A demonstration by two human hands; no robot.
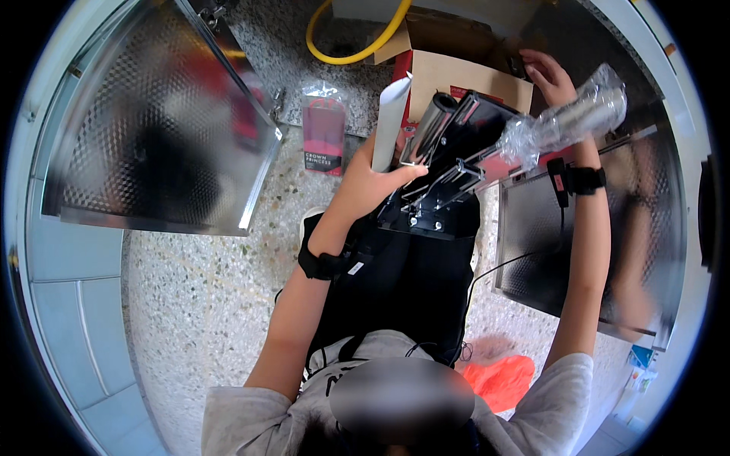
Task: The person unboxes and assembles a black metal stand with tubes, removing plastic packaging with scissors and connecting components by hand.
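Observation:
My left hand [372,182] is closed round the left side of a black metal device with chrome tubes [449,163], its thumb lying across the front. A white rolled sheet [389,125] stands up between that hand and the device. From the device's right side a long piece wrapped in clear plastic [574,118] sticks out, crossing in front of my right wrist. My right hand [549,76] is farther off, open, its fingers stretched toward the right side of an open cardboard box [468,83]. Whether they touch the box, I cannot tell.
Two patterned metal cabinet doors stand open, the left door [152,129] and the right door [525,251]. A pink package [323,133] lies beyond my left hand. A yellow hose [346,59] curves behind it. An orange-red bag [498,384] lies at lower right.

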